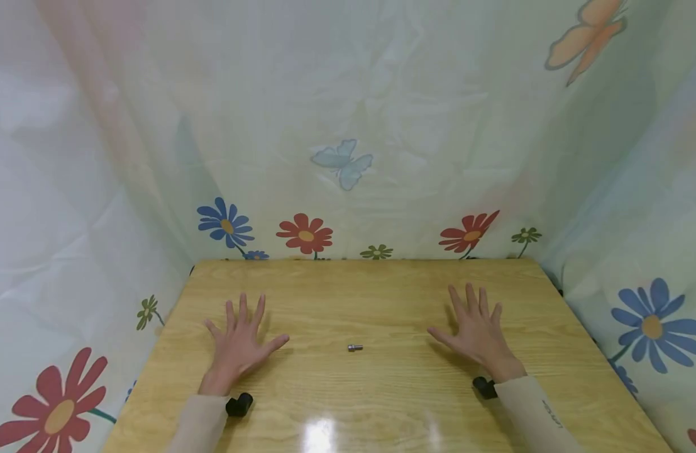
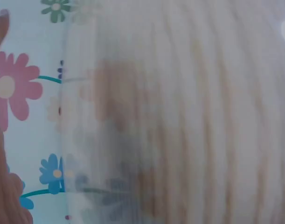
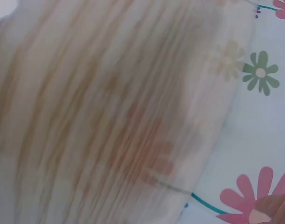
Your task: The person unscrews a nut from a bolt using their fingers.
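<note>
A small metal bolt (image 1: 355,347) lies on its side near the middle of the wooden table (image 1: 348,289), its head toward the left. To its left, my left hand (image 1: 239,345) is spread wide with palm down, fingers apart and thumb toward the bolt. On the other side my right hand (image 1: 476,333) is spread the same way, its thumb also pointing inward. Neither hand holds anything, and both are well apart from the bolt. Part of the left hand (image 2: 7,186) shows at the left edge of its wrist view; a bit of the right hand (image 3: 276,207) shows at the lower right of its own.
A pale curtain (image 1: 268,126) printed with flowers and butterflies hangs behind the table and along both sides. Black wrist cameras sit at both cuffs, the left camera (image 1: 239,405) and the right camera (image 1: 485,387). Light glares off the table's near part.
</note>
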`<action>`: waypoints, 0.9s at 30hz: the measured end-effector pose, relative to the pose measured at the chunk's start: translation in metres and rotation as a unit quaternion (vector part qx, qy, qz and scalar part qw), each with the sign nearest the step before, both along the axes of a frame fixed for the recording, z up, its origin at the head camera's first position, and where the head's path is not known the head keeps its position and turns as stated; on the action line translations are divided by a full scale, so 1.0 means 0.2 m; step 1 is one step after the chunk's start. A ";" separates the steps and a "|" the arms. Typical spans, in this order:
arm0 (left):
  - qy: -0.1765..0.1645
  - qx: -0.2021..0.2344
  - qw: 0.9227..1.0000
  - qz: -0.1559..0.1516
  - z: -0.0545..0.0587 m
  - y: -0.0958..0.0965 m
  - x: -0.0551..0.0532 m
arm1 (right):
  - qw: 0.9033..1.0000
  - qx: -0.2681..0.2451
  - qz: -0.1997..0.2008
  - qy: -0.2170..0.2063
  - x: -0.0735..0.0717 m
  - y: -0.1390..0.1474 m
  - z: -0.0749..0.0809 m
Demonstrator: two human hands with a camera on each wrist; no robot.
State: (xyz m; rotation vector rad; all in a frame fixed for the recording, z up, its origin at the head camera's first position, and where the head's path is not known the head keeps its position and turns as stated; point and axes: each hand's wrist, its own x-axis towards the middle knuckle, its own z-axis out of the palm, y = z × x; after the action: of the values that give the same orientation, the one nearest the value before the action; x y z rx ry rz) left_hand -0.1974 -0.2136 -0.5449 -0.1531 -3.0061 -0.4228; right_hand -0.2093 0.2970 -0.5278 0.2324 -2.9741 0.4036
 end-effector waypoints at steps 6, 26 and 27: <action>0.011 0.056 0.998 -0.012 0.02 0.04 -0.02 | 0.997 -0.073 -0.005 -0.025 0.00 -0.03 0.01; -0.008 0.259 0.965 -0.039 -0.02 0.23 0.01 | 0.958 -0.283 0.012 -0.040 0.04 -0.19 -0.04; -0.010 0.271 0.962 -0.042 -0.02 0.24 0.01 | 0.956 -0.291 0.016 -0.042 0.04 -0.21 -0.04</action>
State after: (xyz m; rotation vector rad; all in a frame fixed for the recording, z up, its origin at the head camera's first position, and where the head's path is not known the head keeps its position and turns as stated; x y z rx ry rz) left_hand -0.1949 -0.1663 -0.5496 -0.2274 -2.7795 -1.2315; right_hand -0.2012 0.2553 -0.5367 0.1979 -2.7697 1.2820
